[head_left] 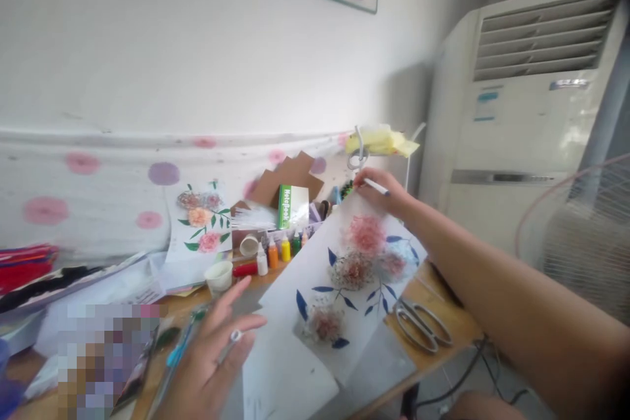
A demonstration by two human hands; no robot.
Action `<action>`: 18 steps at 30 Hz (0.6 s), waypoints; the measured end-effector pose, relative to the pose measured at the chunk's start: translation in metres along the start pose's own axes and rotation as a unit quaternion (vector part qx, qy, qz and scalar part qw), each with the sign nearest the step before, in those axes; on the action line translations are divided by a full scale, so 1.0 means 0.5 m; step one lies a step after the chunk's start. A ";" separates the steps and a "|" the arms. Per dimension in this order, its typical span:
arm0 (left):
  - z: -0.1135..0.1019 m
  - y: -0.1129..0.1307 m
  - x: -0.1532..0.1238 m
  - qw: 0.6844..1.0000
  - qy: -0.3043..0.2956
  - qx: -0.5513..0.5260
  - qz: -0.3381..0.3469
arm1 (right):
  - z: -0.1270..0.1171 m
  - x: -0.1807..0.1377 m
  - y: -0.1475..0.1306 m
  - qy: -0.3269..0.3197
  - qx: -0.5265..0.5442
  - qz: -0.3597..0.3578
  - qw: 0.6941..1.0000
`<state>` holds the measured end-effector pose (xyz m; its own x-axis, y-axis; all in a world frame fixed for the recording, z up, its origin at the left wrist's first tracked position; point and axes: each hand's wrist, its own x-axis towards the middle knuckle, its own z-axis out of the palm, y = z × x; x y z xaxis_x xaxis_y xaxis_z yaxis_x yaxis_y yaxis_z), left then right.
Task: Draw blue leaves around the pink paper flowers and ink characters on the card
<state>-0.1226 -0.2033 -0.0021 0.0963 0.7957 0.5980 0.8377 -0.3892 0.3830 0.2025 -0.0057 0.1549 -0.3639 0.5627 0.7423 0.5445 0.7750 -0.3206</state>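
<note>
My right hand (391,191) grips the far edge of a white paper sheet (290,292) and also holds a slim white pen (375,186) with a dark blue end. The sheet is tilted up over the table and bears several ruffled pink, grey and bluish flowers (365,233), with dark blue leaves (301,305) around them. At the lower left, my left hand (209,357) has its fingers partly spread, pinching a small white tube-shaped piece (235,336) with a round end. It is close to the sheet's left side; contact cannot be made out.
Silver scissors (423,327) lie right of the sheet on the wooden table (374,400). Paint bottles (273,253), a white cup (219,277) and a notebook (294,207) stand behind. Another flower picture (199,223) leans at the back. A fan (581,243) is at right.
</note>
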 end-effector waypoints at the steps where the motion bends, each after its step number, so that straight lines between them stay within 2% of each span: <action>1: 0.007 0.009 0.004 0.999 -0.020 -0.017 -0.017 | 0.006 0.012 -0.007 -0.023 0.006 -0.012 1.000; 5: 0.034 0.036 0.000 0.987 -0.089 -0.106 -0.085 | 0.059 0.041 -0.036 -0.104 0.038 -0.051 0.993; 9: 0.055 0.044 -0.025 0.963 -0.102 -0.181 -0.173 | 0.125 0.065 -0.062 -0.164 0.070 -0.101 0.979; 13: 0.083 0.042 -0.063 0.939 -0.122 -0.229 -0.228 | 0.196 0.095 -0.075 -0.215 0.087 -0.143 0.962; 16: 0.109 0.036 -0.099 0.923 -0.166 -0.259 -0.230 | 0.263 0.099 -0.083 -0.269 0.092 -0.171 0.943; 18: 0.125 0.033 -0.122 0.917 -0.218 -0.277 -0.187 | 0.312 0.084 -0.089 -0.312 0.099 -0.185 0.926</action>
<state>-0.0809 -0.2292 -0.0765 0.1641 0.9846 0.0596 0.4651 -0.1305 0.8756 0.0449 0.0282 0.1084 -0.8983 0.2558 0.3574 0.1675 0.9511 -0.2597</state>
